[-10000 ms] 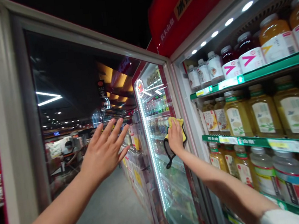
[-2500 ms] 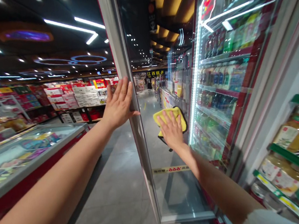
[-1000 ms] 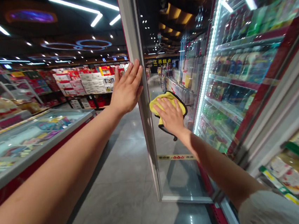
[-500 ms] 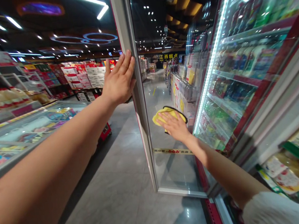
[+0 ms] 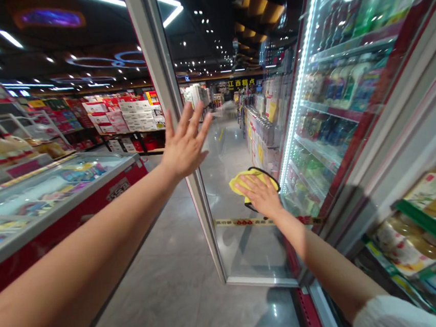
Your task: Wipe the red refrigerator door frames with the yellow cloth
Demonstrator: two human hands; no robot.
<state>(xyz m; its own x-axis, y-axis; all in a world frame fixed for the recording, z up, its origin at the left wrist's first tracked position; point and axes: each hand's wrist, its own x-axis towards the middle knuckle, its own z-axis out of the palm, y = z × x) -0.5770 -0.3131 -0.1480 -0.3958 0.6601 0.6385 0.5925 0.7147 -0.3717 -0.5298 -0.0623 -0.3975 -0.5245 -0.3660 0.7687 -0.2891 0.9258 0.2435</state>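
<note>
A tall glass door (image 5: pixel 245 253) in a grey metal frame stands open before me. My left hand (image 5: pixel 185 141), fingers spread and with nothing in it, is at the frame's left upright (image 5: pixel 155 51); whether the palm touches it cannot be told. Lower and to the right, my right hand (image 5: pixel 259 193) presses a yellow cloth (image 5: pixel 237 182) with black edging flat to the glass, its fingers stretched over the cloth. Just below the cloth a printed strip (image 5: pixel 227 223) crosses the door.
At left stands a chest freezer (image 5: pixel 126 175) with packaged goods, with stacked boxes (image 5: pixel 140 114) behind. Lit shelves of bottles (image 5: pixel 345 82) show at the upper right. Jars (image 5: pixel 432 191) sit on a shelf at the lower right. Grey floor (image 5: pixel 168 291) lies below.
The door's upright leans further left at its top. My left hand has moved right and down against the view, fingers wider apart. The cloth and right hand sit slightly further right and lower.
</note>
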